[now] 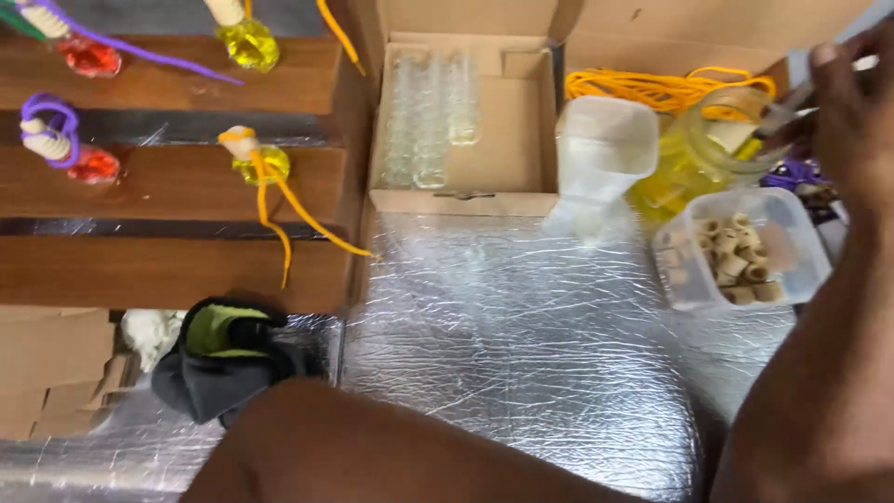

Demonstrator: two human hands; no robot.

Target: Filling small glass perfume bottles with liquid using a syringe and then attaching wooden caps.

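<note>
Pinching grip of the right hand [852, 102] closes on a metal tool [782, 112] at far right, above a glass jar [722, 140]. Left: wooden shelves [168, 177]. Centre: cardboard box [461, 112], foil-covered floor [503, 345]. Right: corks in plastic tub [740, 251].

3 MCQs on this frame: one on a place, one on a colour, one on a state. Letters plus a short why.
1. Where do the clear glass vials lie?
A. in the open cardboard box
B. in the tub of corks
C. on the wooden slats

2. What colour is the bundle of cord behind the jar?
A. purple
B. orange
C. green

3. How is the plastic tub of corks?
A. lidded
B. tipped over
C. open, upright

Answers:
1 A, the vials lie side by side on the box floor.
2 B, the cord is orange-yellow.
3 C, no lid covers it and the corks show from above.
</note>
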